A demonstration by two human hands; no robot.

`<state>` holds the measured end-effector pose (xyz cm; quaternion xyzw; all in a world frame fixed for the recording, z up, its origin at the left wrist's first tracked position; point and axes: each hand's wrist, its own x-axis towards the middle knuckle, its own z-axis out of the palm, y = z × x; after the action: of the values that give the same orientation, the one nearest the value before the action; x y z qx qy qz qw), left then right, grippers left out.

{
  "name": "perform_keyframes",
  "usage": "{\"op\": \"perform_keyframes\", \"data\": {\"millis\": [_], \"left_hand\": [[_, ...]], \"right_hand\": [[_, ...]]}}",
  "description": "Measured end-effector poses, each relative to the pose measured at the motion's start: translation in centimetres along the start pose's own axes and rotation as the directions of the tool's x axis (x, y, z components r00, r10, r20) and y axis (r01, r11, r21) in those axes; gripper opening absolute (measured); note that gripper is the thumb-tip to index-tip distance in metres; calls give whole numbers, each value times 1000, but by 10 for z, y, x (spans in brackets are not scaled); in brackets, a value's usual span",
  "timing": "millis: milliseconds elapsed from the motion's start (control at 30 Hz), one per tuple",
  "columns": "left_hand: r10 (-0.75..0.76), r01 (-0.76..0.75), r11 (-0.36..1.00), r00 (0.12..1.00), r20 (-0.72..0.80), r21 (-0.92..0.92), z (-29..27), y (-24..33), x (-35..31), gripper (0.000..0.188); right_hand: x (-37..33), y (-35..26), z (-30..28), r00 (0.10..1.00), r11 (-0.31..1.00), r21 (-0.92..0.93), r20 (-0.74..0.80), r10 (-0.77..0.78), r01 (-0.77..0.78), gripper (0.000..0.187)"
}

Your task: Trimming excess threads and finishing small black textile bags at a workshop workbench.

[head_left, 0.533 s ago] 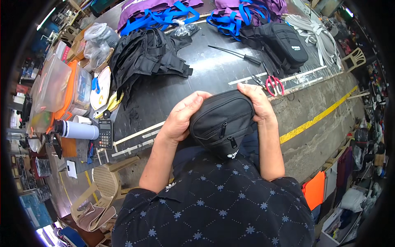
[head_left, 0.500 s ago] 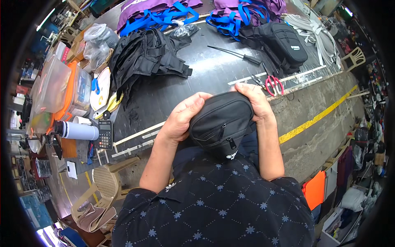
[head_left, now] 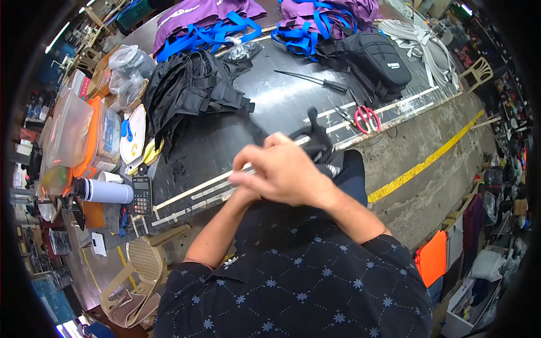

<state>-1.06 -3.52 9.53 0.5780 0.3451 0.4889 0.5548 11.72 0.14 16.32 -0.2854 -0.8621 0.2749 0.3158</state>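
My right hand point(head_left: 284, 172) crosses in front of my body, over my left hand. Its fingers are curled and slightly blurred; anything within them is hidden. Most of my left hand point(head_left: 246, 194) is covered by the right one, so its fingers do not show. Just beyond my hands, a small black zippered bag point(head_left: 320, 143) appears only in part, smeared by motion, at the table's front edge. A dark strap-like piece sticks up from it. Whether either hand grips the bag cannot be seen.
The dark table point(head_left: 270, 107) carries a black strapped bag point(head_left: 194, 84), another black bag point(head_left: 383, 65), red-handled scissors point(head_left: 367, 119) and a black-handled pointed tool point(head_left: 313, 80). A calculator point(head_left: 142, 195) and lilac bottle point(head_left: 107, 191) stand left, near a plastic chair point(head_left: 145, 259).
The small bag has swung away from its upright hold between both hands and is now partly hidden. My right hand has moved left across my left hand. The whole view has shifted slightly.
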Motion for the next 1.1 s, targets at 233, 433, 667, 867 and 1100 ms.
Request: {"op": "perform_keyframes", "data": {"millis": [233, 433, 667, 867, 1100], "left_hand": [[143, -146, 989, 987, -77, -38, 40, 33, 27, 40], [268, -279, 959, 952, -148, -54, 36, 65, 56, 49], [289, -290, 957, 941, -178, 16, -23, 42, 45, 53], [274, -252, 959, 942, -195, 132, -45, -25, 47, 53], [203, -230, 804, 973, -112, -548, -64, -24, 52, 54]], "right_hand": [[2, -11, 25, 939, 944, -143, 223, -263, 298, 35], [-10, -29, 15, 807, 815, -252, -165, -568, 522, 18], [-62, 27, 10, 815, 799, -518, -292, -501, 306, 25], [-40, 31, 9, 806, 840, -507, -407, -430, 192, 26], [-19, 18, 3, 759, 834, -516, -458, -463, 197, 32]]}}
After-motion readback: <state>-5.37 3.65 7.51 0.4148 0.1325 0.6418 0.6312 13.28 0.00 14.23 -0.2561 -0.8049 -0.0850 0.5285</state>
